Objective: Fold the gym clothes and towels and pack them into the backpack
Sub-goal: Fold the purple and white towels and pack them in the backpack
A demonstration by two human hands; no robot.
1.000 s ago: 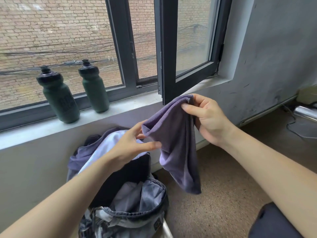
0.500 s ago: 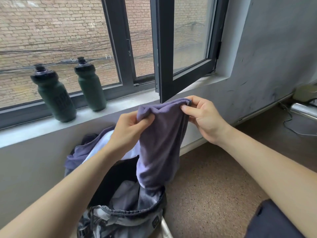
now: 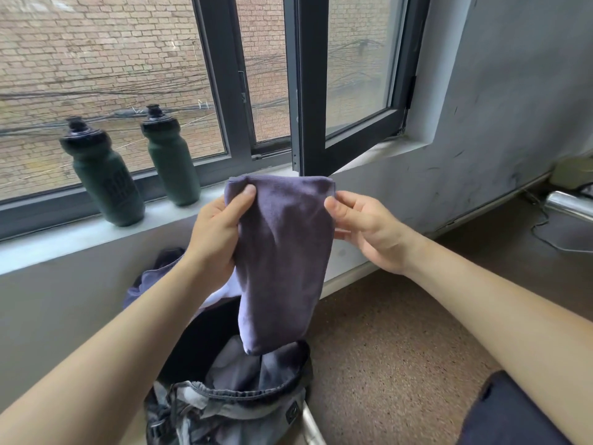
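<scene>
Towel (image 3: 282, 252): purple, folded narrow, hanging upright, lower end just above the mouth of the backpack (image 3: 244, 394).
Left hand (image 3: 215, 232): at the towel's 10 o'clock, thumb and fingers pinching its top corner.
Right hand (image 3: 369, 232): at 2 o'clock, pinching the opposite top corner.
Backpack: at 6 o'clock, open, clothes (image 3: 237, 370) inside.
</scene>
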